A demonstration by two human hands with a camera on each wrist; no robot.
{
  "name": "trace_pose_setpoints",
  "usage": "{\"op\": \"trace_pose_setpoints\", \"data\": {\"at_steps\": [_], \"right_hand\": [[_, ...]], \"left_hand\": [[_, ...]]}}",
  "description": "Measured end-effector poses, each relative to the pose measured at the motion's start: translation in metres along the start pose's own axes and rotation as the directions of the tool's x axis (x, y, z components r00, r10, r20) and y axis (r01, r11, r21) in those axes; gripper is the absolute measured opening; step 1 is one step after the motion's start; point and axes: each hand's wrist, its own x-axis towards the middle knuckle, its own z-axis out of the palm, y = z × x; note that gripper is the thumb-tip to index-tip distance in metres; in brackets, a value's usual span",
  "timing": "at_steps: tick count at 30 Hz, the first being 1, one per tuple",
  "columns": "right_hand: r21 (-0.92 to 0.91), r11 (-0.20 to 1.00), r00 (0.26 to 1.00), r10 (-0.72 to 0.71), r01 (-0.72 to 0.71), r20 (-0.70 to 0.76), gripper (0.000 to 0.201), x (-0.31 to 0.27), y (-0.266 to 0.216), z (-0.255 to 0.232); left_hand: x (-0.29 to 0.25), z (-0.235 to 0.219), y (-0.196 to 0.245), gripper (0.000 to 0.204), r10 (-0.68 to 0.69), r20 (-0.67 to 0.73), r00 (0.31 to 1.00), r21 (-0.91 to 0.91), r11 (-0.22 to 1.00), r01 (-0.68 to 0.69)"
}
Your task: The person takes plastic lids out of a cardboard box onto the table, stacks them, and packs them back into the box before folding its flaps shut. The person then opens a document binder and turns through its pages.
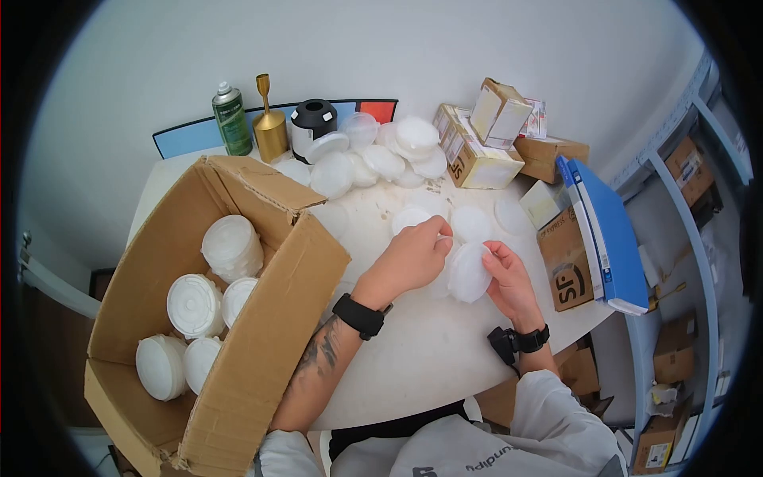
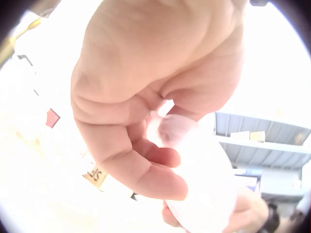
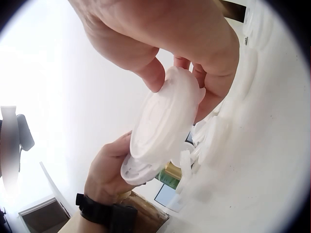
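Note:
A round white translucent lid (image 1: pixel 469 273) stands tilted between the hands in the head view. My right hand (image 1: pixel 513 282) pinches its edge with the thumb on the near face; whether it is one lid or a few together I cannot tell. In the right wrist view that lid (image 3: pixel 165 116) hangs from the right hand (image 3: pixel 180 43), and a second lid (image 3: pixel 141 170) overlaps its lower end, gripped by the left hand (image 3: pixel 109 165). Curled fingers of the left hand (image 2: pixel 146 73) pinch white plastic (image 2: pixel 206 165) in the left wrist view, where glare hides its outline.
An open cardboard box (image 1: pixel 270 350) with several wrapped lid stacks (image 1: pixel 232 246) stands left. Loose lids (image 1: pixel 383 161) heap at the back beside a black container (image 1: pixel 314 127), gold holder (image 1: pixel 271 135) and green can (image 1: pixel 231 121). Small boxes (image 1: pixel 481 159) and blue binders (image 1: pixel 608 234) stand right.

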Motion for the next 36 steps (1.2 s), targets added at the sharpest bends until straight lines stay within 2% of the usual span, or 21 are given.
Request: {"op": "trace_pose_setpoints", "data": {"at_steps": [1,2,3,5,9,11,12,14,15,17,18,20,21,23,26,28,29,30,33,35,36], "right_hand": [[-0.024,0.999,0.999,-0.036,0.037,0.021,0.034,0.004,0.000,0.002],[-0.032,0.999,0.999,-0.042,0.043,0.030,0.034,0.006,0.000,0.006],[0.025,0.999,0.999,-0.031,0.031,0.021,0.033,0.008,0.001,0.014],[0.096,0.994,0.999,-0.039,0.042,-0.023,0.031,0.014,0.003,0.033],[0.040,0.995,0.990,-0.089,0.094,-0.113,0.030,0.028,0.003,0.052],[-0.268,0.935,0.948,-0.281,0.234,-0.151,0.029,0.038,0.007,0.053],[-0.276,0.930,0.948,-0.286,0.242,-0.136,0.029,0.042,0.006,0.056],[-0.439,0.831,0.890,-0.436,0.342,-0.132,0.029,0.046,0.006,0.063],[-0.445,0.827,0.892,-0.436,0.344,-0.121,0.029,0.049,0.005,0.066],[-0.533,0.725,0.817,-0.567,0.436,-0.102,0.020,0.055,0.003,0.071],[-0.538,0.719,0.819,-0.567,0.440,-0.089,0.020,0.056,0.002,0.076],[-0.456,0.659,0.716,-0.695,0.598,-0.064,0.017,0.055,0.001,0.084],[-0.460,0.656,0.720,-0.692,0.598,-0.052,0.017,0.054,-0.001,0.081],[-0.613,0.371,0.650,-0.687,0.698,0.325,0.037,0.050,-0.006,0.069],[-0.725,0.280,0.724,-0.550,0.629,0.416,0.057,0.037,-0.025,0.076],[-0.739,0.356,0.782,-0.507,0.572,0.361,0.059,0.041,-0.035,0.073],[-0.743,0.274,0.735,-0.546,0.611,0.403,0.056,0.043,-0.045,0.076],[-0.740,0.316,0.748,-0.554,0.594,0.364,0.052,0.043,-0.055,0.082],[-0.561,0.323,0.617,-0.624,0.762,0.479,0.055,0.045,-0.096,0.122],[-0.508,0.380,0.630,-0.549,0.773,0.550,0.082,0.022,-0.113,0.203],[-0.449,0.407,0.604,-0.472,0.795,0.642,0.084,0.019,-0.117,0.232]], "left_hand": [[0.003,-0.002,0.006,0.030,-0.096,-0.004,0.995,-0.313,0.946,0.090],[0.006,-0.003,0.011,0.027,-0.183,0.020,0.983,-0.594,0.789,0.159],[0.011,0.002,0.014,0.027,-0.181,0.006,0.983,-0.596,0.789,0.149],[0.015,0.019,0.018,0.037,-0.282,0.007,0.959,-0.825,0.541,0.165],[0.012,0.024,0.020,0.050,-0.327,-0.020,0.945,-0.876,0.460,0.141],[0.010,0.019,0.018,0.053,-0.317,0.075,0.945,-0.915,0.356,0.192],[0.012,0.016,0.018,0.053,-0.316,0.058,0.947,-0.918,0.355,0.175],[0.012,0.011,0.022,0.054,-0.339,0.266,0.902,-0.936,0.135,0.326],[0.011,0.008,0.022,0.054,-0.340,0.257,0.905,-0.940,0.130,0.316],[0.009,0.001,0.021,0.055,-0.145,0.326,0.934,-0.943,-0.120,0.310],[0.010,0.001,0.018,0.055,-0.145,0.314,0.938,-0.946,-0.126,0.298],[0.011,0.002,0.012,0.053,-0.094,0.275,0.957,-0.951,-0.173,0.256],[0.011,0.004,0.009,0.053,-0.095,0.266,0.959,-0.952,-0.182,0.246],[0.009,0.001,0.008,0.050,-0.065,0.206,0.976,-0.961,-0.203,0.189],[0.010,-0.005,0.008,0.050,-0.026,0.219,0.975,-0.961,-0.177,0.211],[0.010,0.000,0.008,0.064,-0.067,0.237,0.969,-0.952,-0.214,0.218],[0.012,0.000,0.004,0.080,-0.057,0.275,0.960,-0.939,-0.229,0.256],[0.014,0.001,0.001,0.097,-0.030,0.298,0.954,-0.934,-0.215,0.285],[0.017,0.009,-0.001,0.097,-0.057,0.240,0.969,-0.960,-0.164,0.228],[0.027,0.029,-0.008,0.095,-0.081,0.230,0.970,-0.966,-0.136,0.218],[0.033,0.041,-0.013,0.076,-0.053,0.114,0.992,-0.989,-0.096,0.109]]}}
